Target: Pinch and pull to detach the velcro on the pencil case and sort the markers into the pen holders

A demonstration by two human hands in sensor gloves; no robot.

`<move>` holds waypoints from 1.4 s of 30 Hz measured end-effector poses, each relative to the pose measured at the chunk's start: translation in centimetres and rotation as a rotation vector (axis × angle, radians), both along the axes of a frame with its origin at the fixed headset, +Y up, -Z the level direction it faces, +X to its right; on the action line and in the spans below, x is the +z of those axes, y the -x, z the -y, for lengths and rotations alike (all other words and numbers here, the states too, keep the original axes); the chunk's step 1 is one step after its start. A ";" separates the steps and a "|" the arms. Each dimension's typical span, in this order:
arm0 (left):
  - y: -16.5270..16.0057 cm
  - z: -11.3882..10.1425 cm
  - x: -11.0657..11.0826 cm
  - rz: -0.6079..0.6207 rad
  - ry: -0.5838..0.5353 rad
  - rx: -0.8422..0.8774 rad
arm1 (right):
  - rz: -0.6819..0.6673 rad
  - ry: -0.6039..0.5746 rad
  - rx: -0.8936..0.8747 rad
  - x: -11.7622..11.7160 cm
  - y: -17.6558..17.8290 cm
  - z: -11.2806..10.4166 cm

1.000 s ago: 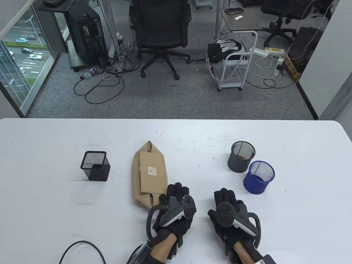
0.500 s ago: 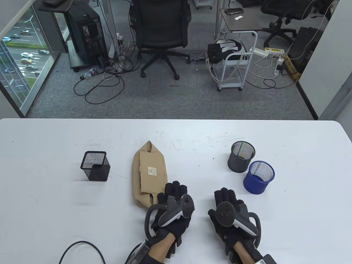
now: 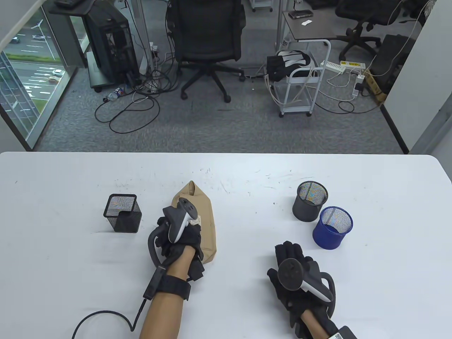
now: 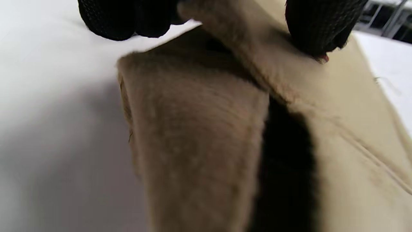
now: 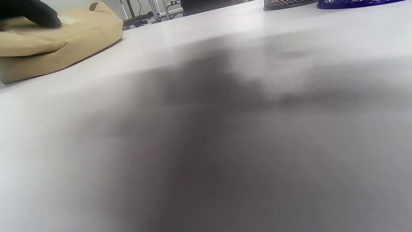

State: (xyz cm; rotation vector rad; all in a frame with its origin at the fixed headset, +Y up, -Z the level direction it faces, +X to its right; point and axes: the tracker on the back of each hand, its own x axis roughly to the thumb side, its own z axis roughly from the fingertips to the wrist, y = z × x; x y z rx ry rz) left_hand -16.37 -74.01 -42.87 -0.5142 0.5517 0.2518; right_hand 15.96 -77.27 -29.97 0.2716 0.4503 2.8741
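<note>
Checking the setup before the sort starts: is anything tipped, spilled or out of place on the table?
Nothing stands out. The three pen holders, square black, round black and blue, stand upright, no markers lie loose, and the left hand grips the pencil case.

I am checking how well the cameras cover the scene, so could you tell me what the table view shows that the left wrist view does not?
Only the table view shows the right hand resting flat on the table, and the three holders: black square holder, grey round holder, blue round holder. Only the left wrist view shows the fingertips pinching the flap's edge, with a dark gap beneath it. Both show the left hand on the tan pencil case.
</note>
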 end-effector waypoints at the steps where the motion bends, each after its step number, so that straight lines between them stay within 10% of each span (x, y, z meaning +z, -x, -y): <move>1: 0.3 0.3 -0.3 -0.031 0.018 0.019 | -0.002 0.003 0.000 0.0 0.0 0.0; 8: 1.8 2.0 -1.5 -0.120 0.108 0.143 | -0.007 0.020 0.001 0.0 0.2 0.1; 20: 1.1 -0.1 -0.1 -0.189 -0.147 0.109 | -0.010 0.005 -0.013 0.1 0.2 -0.3; 30: 0.5 -2.8 4.9 -0.111 -0.405 0.723 | 0.018 -0.005 -0.024 0.0 -0.3 -0.6; 42: -3.8 0.4 9.5 0.015 -0.379 1.013 | 0.095 -0.207 -0.092 0.4 -0.3 -7.9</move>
